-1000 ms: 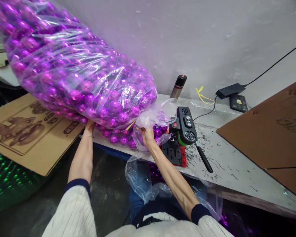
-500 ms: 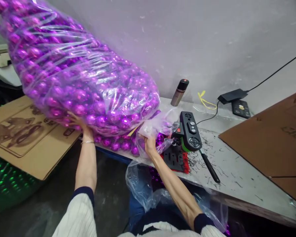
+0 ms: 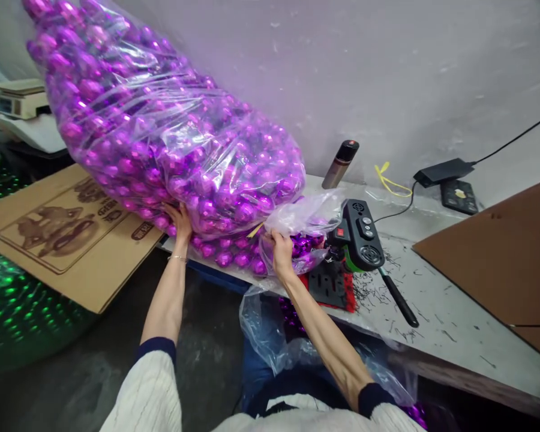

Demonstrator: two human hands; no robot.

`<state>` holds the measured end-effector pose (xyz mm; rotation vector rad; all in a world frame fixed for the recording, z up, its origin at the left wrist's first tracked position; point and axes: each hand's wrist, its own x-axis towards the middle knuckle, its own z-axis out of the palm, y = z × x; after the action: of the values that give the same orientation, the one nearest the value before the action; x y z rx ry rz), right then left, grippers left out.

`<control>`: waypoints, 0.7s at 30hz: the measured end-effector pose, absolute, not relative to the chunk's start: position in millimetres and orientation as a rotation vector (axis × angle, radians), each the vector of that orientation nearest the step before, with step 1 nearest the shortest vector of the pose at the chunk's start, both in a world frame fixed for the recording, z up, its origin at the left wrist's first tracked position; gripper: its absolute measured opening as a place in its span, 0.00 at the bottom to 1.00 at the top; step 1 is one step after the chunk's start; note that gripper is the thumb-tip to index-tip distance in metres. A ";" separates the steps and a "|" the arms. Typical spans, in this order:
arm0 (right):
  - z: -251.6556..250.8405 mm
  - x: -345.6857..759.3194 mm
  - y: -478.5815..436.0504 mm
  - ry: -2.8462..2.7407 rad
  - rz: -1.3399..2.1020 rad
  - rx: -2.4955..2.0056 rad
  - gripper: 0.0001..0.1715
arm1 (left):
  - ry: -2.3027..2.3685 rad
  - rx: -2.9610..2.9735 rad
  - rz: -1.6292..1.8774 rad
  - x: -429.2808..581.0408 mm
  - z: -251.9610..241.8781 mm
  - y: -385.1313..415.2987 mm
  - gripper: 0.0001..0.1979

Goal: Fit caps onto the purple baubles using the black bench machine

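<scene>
A large clear plastic bag (image 3: 171,138) packed with shiny purple balls leans over the table's left part, tied with a yellow tie (image 3: 254,230) near its lower right end. My left hand (image 3: 180,224) presses on the underside of the bag with its fingers apart. My right hand (image 3: 281,249) is closed on the bunched plastic just right of the yellow tie. More purple balls lie beneath the big bag, partly covered by plastic. Right of my right hand is a black tabletop device (image 3: 362,234) with buttons and a handle, over a red and black base.
A printed cardboard sheet (image 3: 72,228) juts out at left above a bag of green balls (image 3: 27,318). Behind the device are a spray can (image 3: 341,165), a yellow tie and a power adapter (image 3: 444,173). A cardboard box (image 3: 499,258) stands at right. Dark scraps litter the table (image 3: 450,306).
The whole view has shifted, so things sit further right. My left hand has slid slightly along the bag's underside; my right hand keeps its grip on the bunched plastic.
</scene>
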<state>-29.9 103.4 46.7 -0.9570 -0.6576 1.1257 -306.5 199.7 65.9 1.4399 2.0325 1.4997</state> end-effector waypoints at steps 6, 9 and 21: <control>45.3 -35.4 71.3 -1.032 0.896 -1.142 0.29 | 2.199 1.246 1.585 -323.0 51.4 138.4 0.34; 41.2 -39.6 56.5 -1.295 0.732 -1.238 0.36 | 2.213 1.215 1.613 -323.1 47.6 118.1 0.33; 15.0 11.9 -35.0 -1.781 0.263 -1.398 0.33 | 1.399 2.307 1.081 -121.9 79.2 24.6 0.19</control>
<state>11.9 -35.0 15.0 -1.3984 -1.7805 0.2627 -121.9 24.6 79.2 2.3068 1.3990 1.0806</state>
